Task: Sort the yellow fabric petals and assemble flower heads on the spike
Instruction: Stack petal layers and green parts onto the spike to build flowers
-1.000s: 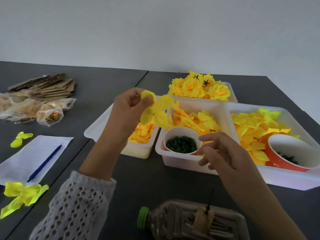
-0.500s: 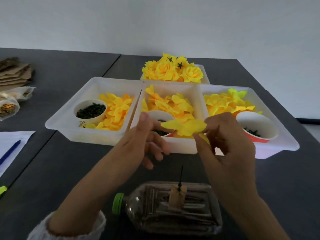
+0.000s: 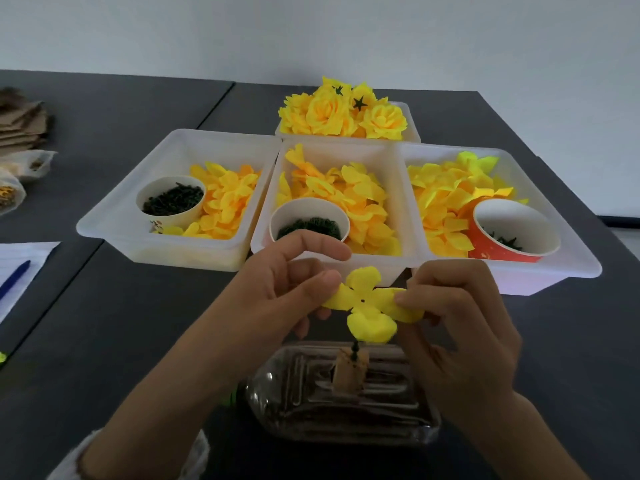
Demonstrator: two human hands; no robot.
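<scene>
I see both hands raised side by side above the bottle (image 3: 346, 403). The left hand (image 3: 277, 292) pinches the left lobe of the yellow petal (image 3: 372, 304), index finger extended above; the right hand (image 3: 457, 317) pinches the right lobe. The petal lies roughly flat, four lobes spread (centre hole facing up), long axis left to right, just above the spike (image 3: 355, 349) standing upright from a cork (image 3: 349, 372).

Three trays (image 3: 166, 251) stand side by side, a fourth tray (image 3: 412, 129) behind the middle one, a bottle (image 3: 343, 407) before them.
</scene>
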